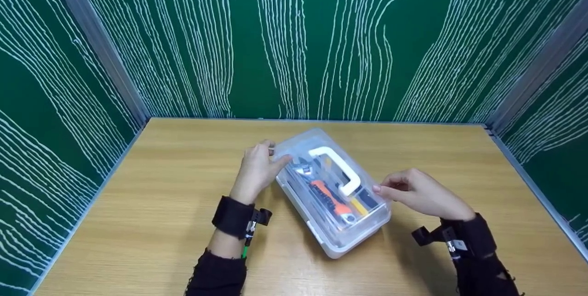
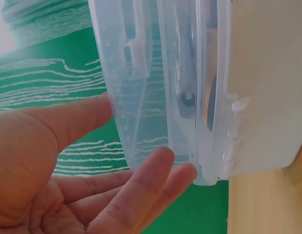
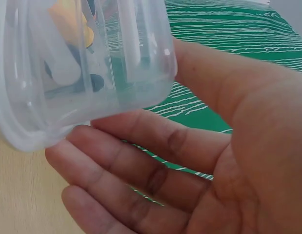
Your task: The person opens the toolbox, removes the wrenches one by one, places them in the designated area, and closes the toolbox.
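Note:
A translucent plastic toolbox (image 1: 305, 139) with a white handle (image 1: 343, 166) sits at a slant over the table, lid down. Through the lid show a wrench with an orange handle (image 1: 328, 193), a yellow-handled tool (image 1: 358, 206) and darker items. My left hand (image 1: 257, 169) holds the lid's far left corner; in the left wrist view the thumb touches the lid's edge and the fingers lie along the end. At the opposite end, my right hand (image 1: 418, 192) grips the near right corner, thumb on the lid and fingers against the end wall.
The wooden table (image 1: 183, 181) lies under the toolbox. Green panels (image 1: 243, 48) with white wavy lines stand behind and at both sides, joined by grey metal posts (image 1: 98, 34). Black straps (image 1: 233, 217) with small cameras sit on both wrists.

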`<state>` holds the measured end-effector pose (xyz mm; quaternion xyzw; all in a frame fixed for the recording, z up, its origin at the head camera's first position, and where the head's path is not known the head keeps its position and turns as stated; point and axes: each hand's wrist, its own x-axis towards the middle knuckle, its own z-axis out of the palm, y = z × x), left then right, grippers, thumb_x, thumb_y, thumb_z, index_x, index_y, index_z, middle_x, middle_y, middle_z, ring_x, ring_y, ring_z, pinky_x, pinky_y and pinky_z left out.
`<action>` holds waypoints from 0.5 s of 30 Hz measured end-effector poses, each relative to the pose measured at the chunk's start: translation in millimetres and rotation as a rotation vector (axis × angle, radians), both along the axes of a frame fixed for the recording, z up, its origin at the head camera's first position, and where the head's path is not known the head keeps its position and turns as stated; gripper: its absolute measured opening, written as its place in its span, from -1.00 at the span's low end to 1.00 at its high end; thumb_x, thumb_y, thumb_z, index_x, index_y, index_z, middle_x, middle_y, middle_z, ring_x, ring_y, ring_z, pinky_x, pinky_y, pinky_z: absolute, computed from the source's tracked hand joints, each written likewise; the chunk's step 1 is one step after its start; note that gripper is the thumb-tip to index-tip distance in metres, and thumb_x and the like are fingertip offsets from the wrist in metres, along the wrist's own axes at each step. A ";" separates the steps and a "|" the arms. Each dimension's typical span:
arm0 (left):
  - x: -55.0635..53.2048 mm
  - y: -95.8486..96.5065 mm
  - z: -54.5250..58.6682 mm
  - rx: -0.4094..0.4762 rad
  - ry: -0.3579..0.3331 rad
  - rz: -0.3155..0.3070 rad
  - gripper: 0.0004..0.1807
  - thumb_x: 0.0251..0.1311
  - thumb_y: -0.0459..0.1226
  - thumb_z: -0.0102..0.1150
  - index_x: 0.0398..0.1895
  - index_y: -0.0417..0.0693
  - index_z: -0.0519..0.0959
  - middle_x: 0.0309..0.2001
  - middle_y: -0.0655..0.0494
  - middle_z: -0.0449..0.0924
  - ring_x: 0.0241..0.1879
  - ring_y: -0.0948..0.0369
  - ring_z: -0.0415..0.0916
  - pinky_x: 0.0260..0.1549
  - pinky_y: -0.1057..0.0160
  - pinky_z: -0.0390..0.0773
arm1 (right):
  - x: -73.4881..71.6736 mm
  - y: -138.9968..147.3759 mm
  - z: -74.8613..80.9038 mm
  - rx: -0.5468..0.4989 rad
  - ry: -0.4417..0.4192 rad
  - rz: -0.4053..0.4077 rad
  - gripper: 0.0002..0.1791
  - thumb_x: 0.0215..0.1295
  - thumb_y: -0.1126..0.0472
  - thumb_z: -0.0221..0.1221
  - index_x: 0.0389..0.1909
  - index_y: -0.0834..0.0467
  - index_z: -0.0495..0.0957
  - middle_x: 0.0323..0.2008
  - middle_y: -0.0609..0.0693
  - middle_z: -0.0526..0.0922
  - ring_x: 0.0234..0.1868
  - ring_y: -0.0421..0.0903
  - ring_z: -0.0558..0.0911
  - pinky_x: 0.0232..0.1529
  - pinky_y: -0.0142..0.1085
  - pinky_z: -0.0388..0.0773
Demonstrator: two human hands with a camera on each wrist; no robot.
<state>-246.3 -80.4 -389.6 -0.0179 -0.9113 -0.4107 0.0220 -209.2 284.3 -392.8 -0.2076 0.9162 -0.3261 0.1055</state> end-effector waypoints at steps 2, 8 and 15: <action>-0.5 3.4 0.7 0.001 0.002 0.000 -0.34 0.41 -0.04 0.40 0.40 -0.25 0.52 0.30 -0.30 0.66 0.16 -0.08 0.73 0.07 0.06 0.79 | 1.1 2.6 1.1 0.005 0.001 -0.005 -0.59 0.57 -0.12 0.24 -0.03 0.13 0.81 -0.21 -0.06 0.84 -0.23 -0.14 0.72 -0.19 -0.40 0.69; -0.1 4.6 2.4 -0.005 -0.005 -0.022 -0.36 0.43 -0.04 0.39 0.40 -0.25 0.52 0.32 -0.30 0.64 0.25 -0.11 0.68 0.18 0.00 0.76 | 5.0 2.4 1.9 -0.011 0.015 0.033 -0.66 0.56 -0.10 0.26 -0.13 0.07 0.82 -0.27 -0.10 0.84 -0.29 -0.22 0.72 -0.21 -0.40 0.70; 0.3 0.8 2.2 -0.040 -0.009 -0.041 -0.32 0.45 -0.04 0.36 0.46 -0.27 0.48 0.28 -0.31 0.67 -0.55 0.22 0.50 -0.46 0.25 0.61 | 9.8 -6.8 3.3 -0.023 0.006 0.103 -0.68 0.52 -0.12 0.30 -0.33 0.01 0.78 -0.38 -0.15 0.79 -0.41 -0.23 0.66 -0.29 -0.41 0.67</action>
